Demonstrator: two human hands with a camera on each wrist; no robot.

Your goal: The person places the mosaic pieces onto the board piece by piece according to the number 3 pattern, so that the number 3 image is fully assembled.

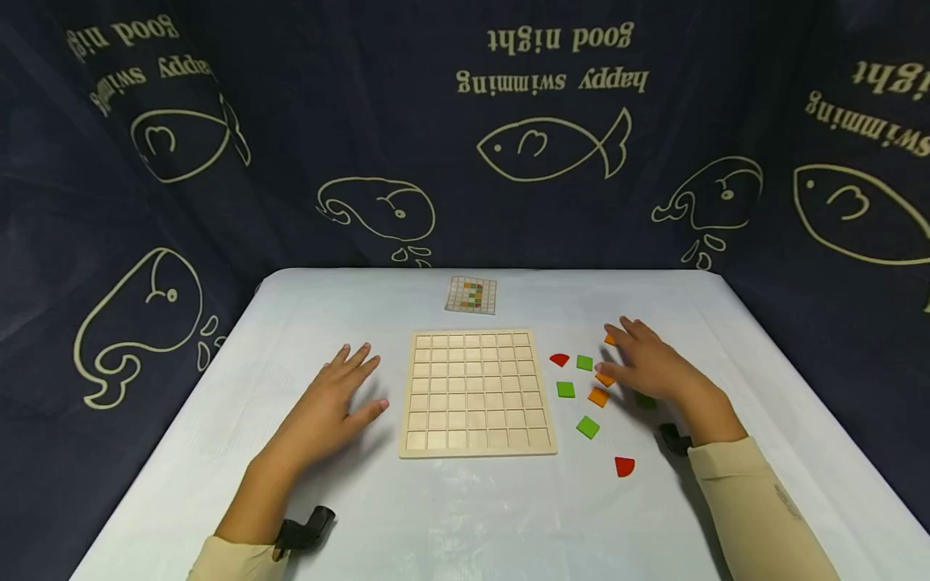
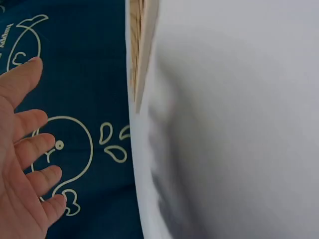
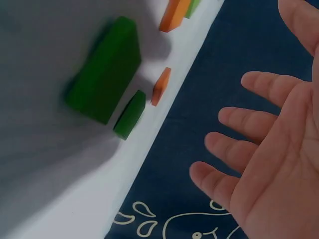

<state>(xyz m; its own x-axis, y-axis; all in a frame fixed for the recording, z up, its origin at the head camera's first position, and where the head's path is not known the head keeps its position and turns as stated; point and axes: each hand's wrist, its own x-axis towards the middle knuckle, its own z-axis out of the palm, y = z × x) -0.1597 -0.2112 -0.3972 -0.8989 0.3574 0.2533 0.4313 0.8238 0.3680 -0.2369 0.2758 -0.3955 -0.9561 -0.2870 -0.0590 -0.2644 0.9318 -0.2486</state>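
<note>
My left hand [image 1: 328,410] hovers over the white table just left of a wooden grid board [image 1: 475,393], fingers spread and holding nothing. In the left wrist view its fingers [image 2: 32,159] are loosely extended, and the board shows edge-on. To the right of the board, my right hand [image 1: 654,365] hangs above several flat coloured tiles, its fingers apart and nothing in them. Below it are an orange tile [image 1: 605,379] and a dark green tile [image 1: 645,400], both partly covered. The right wrist view shows a green tile [image 3: 107,72] up close, under the open palm.
A small pattern card [image 1: 471,295] lies behind the board. Between board and right hand lie green squares [image 1: 566,390], an orange square [image 1: 599,396] and a red quarter-circle [image 1: 559,360]. Another red piece [image 1: 624,466] is nearer. Dark printed fabric [image 1: 552,226] surrounds the table.
</note>
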